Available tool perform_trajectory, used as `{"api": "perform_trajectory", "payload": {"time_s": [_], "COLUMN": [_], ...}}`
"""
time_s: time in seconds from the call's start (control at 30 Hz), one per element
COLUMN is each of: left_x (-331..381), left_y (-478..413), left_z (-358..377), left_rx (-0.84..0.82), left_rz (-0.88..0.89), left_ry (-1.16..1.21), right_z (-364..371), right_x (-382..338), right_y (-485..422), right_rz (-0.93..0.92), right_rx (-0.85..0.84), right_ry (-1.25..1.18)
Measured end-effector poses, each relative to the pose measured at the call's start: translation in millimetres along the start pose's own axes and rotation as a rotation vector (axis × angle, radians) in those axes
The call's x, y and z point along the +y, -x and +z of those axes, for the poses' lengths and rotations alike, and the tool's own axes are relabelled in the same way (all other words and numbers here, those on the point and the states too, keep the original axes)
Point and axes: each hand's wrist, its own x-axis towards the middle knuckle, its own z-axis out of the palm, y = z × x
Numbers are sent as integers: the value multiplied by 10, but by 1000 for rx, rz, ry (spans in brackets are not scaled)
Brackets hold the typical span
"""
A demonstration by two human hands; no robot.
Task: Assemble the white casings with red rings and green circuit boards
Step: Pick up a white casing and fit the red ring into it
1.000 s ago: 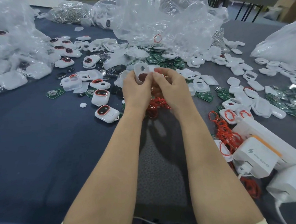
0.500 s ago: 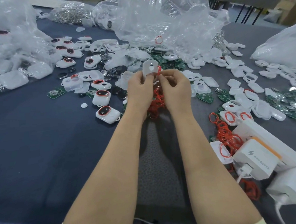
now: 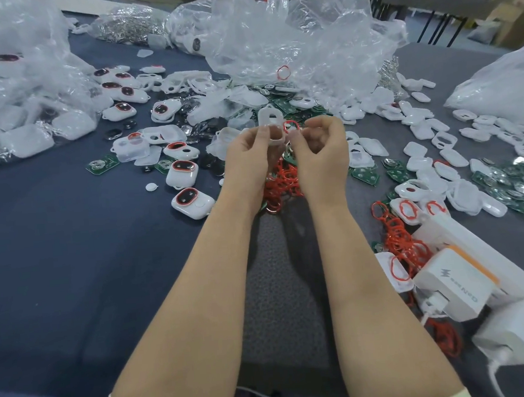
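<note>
White casing (image 3: 270, 118) stands upright above the table, pinched at its lower part by the thumb and fingers of the left hand (image 3: 248, 151). The right hand (image 3: 320, 145) pinches a red ring (image 3: 291, 125) just beside the casing's right edge; contact between them cannot be told. A heap of red rings (image 3: 282, 181) lies under both hands, with green circuit boards (image 3: 365, 175) scattered nearby on the dark cloth (image 3: 74, 256).
</note>
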Motion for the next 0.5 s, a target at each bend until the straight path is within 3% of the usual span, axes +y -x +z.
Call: {"api": "perform_trajectory", "payload": {"time_s": [0.17, 0.4, 0.5], "left_x": [-26, -40, -32], "left_y": [-36, -38, -35], "left_z": [-35, -33, -28], "left_rx": [16, 18, 29], "left_rz": [1, -24, -22], "left_ry": [-17, -41, -40], "right_z": [13, -8, -22], "right_x": [35, 53, 25], "right_y": [-42, -54, -54], "right_rz": [110, 135, 59], "right_rx": [-69, 31, 10], "right_ry": [-17, -35, -11]}}
